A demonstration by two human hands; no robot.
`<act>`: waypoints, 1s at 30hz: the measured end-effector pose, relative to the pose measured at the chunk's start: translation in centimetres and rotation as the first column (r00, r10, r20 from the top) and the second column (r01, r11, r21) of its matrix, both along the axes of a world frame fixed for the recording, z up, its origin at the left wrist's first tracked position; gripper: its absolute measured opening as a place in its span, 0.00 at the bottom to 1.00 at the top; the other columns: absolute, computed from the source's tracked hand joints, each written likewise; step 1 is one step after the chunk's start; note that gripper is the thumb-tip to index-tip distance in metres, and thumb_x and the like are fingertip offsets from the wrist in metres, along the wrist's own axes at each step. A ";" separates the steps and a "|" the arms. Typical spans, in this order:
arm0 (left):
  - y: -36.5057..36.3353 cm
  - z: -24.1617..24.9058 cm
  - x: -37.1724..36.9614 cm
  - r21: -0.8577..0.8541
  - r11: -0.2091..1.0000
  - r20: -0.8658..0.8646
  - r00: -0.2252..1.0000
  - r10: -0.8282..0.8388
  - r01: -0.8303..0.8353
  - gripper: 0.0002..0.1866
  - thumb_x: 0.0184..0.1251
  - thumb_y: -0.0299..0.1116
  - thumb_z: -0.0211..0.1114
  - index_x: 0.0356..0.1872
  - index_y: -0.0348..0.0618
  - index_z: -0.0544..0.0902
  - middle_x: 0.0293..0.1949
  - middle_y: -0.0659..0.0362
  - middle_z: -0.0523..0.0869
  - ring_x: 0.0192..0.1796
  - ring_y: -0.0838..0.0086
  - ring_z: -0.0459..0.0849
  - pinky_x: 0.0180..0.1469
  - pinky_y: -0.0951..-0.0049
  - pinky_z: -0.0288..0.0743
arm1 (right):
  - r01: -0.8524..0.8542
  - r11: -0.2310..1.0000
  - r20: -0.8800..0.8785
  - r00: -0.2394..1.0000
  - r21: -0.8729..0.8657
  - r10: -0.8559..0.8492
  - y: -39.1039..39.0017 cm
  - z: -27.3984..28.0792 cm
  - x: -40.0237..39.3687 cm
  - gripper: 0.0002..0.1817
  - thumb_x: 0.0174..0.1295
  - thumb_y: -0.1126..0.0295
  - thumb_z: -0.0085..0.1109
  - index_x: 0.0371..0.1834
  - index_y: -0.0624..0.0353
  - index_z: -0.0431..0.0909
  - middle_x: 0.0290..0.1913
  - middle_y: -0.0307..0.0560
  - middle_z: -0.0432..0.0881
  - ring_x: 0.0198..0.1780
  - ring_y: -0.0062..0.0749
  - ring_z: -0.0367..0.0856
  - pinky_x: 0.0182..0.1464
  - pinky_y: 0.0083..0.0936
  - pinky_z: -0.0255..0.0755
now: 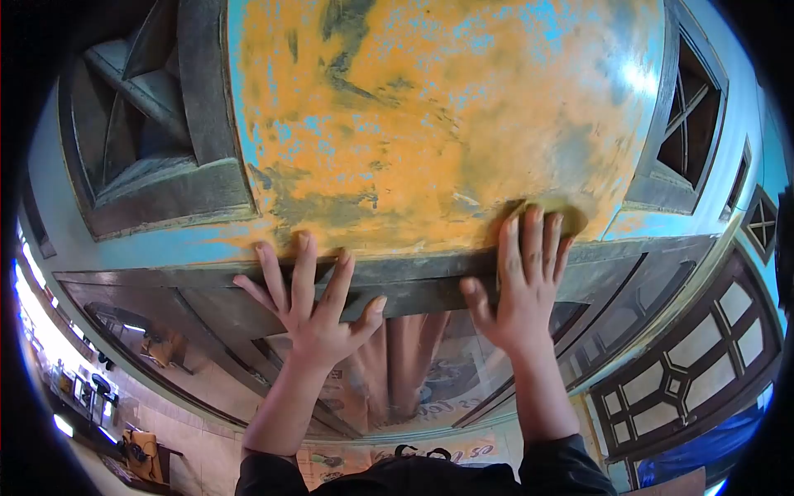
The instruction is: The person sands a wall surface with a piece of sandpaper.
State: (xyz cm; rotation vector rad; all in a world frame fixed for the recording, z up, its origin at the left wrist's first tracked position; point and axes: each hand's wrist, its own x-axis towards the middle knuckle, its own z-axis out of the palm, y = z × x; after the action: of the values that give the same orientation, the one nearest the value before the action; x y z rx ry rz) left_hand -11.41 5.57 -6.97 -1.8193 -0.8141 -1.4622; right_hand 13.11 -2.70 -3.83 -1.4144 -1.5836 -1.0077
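In front of me rises a wall panel point(397, 165) with worn orange, grey and turquoise patches. My left hand point(318, 322) is open, its fingers spread against the dark wooden ledge point(413, 269) along the panel's lower edge; it holds nothing. My right hand point(525, 302) has its fingers stretched upward and close together, pressing a flat olive-brown pad point(569, 217) to the panel's lower right part. Most of the pad hides behind the fingers, so its exact kind cannot be made out. The right thumb stands apart, over the ledge.
Dark-framed vent openings with crossed bars flank the panel, one at left point(136, 116) and one at right point(691, 107). Below the ledge are glass panes with a brown curtain point(401, 364). A panelled window shutter point(695, 364) is at lower right, and a chair point(142, 453) at lower left.
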 end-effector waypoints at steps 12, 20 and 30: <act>0.1 0.9 1.0 0.017 0.999 0.001 0.999 0.033 -0.033 0.28 0.63 0.59 0.64 0.62 0.61 0.81 0.74 0.52 0.68 0.79 0.37 0.50 0.74 0.30 0.21 | -0.017 0.999 -0.040 0.999 0.032 0.018 0.0 0.8 0.7 0.40 0.63 0.48 0.61 0.76 0.52 0.64 0.79 0.58 0.56 0.80 0.63 0.47 0.76 0.64 0.33; 0.3 0.8 1.0 0.026 0.998 0.002 0.999 0.049 -0.049 0.26 0.63 0.57 0.62 0.57 0.58 0.84 0.74 0.51 0.68 0.79 0.38 0.51 0.75 0.31 0.25 | 0.007 1.000 0.010 1.000 0.013 -0.007 -0.1 -1.7 1.8 0.39 0.61 0.49 0.63 0.75 0.50 0.66 0.79 0.56 0.58 0.80 0.62 0.49 0.76 0.64 0.36; -0.5 1.6 0.8 0.029 0.997 -0.078 0.994 0.077 -0.075 0.31 0.68 0.55 0.57 0.65 0.46 0.78 0.76 0.45 0.62 0.80 0.39 0.47 0.73 0.33 0.16 | -0.014 0.999 0.059 0.998 -0.041 0.016 -0.8 0.3 1.7 0.40 0.61 0.48 0.63 0.76 0.49 0.65 0.79 0.55 0.59 0.80 0.60 0.51 0.76 0.65 0.39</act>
State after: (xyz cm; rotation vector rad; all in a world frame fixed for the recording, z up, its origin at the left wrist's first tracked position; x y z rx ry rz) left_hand -10.56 5.02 -5.36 -1.7956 -0.8115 -1.3383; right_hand 14.84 -3.54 -3.52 -1.4093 -1.6642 -1.0227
